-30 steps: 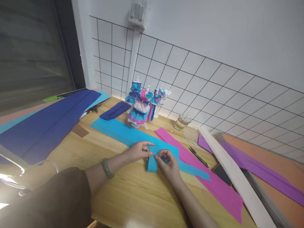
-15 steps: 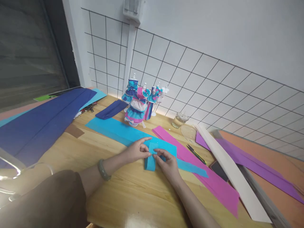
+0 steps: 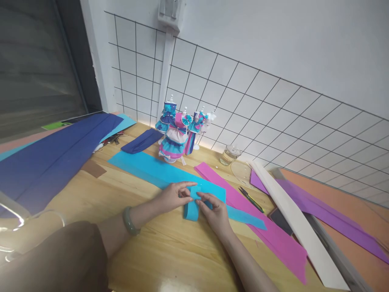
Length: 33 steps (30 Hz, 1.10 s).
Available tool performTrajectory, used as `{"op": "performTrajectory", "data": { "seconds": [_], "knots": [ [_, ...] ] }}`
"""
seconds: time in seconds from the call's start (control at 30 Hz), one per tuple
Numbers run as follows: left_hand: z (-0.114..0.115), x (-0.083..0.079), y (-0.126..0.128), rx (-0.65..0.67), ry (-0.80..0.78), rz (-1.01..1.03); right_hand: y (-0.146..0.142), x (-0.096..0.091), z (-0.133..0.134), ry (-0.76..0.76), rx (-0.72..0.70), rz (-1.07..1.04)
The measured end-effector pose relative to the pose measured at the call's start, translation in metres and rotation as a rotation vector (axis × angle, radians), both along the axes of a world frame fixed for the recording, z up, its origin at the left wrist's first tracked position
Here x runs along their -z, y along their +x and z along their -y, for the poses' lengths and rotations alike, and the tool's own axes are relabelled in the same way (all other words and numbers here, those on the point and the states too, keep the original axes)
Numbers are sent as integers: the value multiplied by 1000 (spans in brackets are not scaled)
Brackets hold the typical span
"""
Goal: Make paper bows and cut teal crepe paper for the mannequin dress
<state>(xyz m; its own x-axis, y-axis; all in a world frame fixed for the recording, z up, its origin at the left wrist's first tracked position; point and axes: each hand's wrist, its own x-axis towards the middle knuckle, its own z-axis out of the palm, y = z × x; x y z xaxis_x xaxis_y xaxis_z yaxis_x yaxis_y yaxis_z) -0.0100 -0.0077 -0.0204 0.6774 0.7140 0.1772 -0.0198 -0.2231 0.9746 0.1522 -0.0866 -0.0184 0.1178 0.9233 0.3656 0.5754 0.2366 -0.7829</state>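
A narrow blue crepe paper strip (image 3: 191,214) is bent into a loop between my hands, just over the table. My left hand (image 3: 176,195), with a green bangle at the wrist, pinches the strip's left edge between thumb and fingers, and its index finger reaches over the top. On the other side, my right hand (image 3: 214,207) has thumb and forefinger closed on the same strip. Behind them lies a wide blue crepe paper sheet (image 3: 146,166). Another narrow blue strip (image 3: 246,217) shows right of my right hand, lying over a pink crepe paper piece (image 3: 276,243).
Small mannequins in paper dresses (image 3: 174,136) stand at the back, near a glass of pale liquid (image 3: 230,155). A yellow-green pair of thread snips (image 3: 251,199), a white strip (image 3: 298,223) and purple paper (image 3: 319,213) lie right. Dark blue paper (image 3: 57,158) covers the left.
My left index finger has come down a little onto the top of the blue strip. My right hand keeps its pinch almost in place.
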Motion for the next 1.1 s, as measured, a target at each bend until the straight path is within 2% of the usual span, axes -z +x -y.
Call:
{"op": "performTrajectory", "data": {
  "seconds": [0.27, 0.5, 0.73, 1.0, 1.1],
  "knots": [
    [-2, 2, 0, -103, 122, -59, 2, 2, 1, 69, -33, 45],
    [-2, 3, -1, -164, 339, -70, 3, 3, 1, 145, -63, 94],
    [-3, 9, -1, -141, 339, -57, 5, 7, 0, 202, -80, 132],
    [-2, 4, -2, -156, 429, -89, 3, 4, 1, 165, -49, 153],
    [-1, 3, -3, -129, 405, -93, 3, 5, 0, 178, -47, 147]
  ]
}}
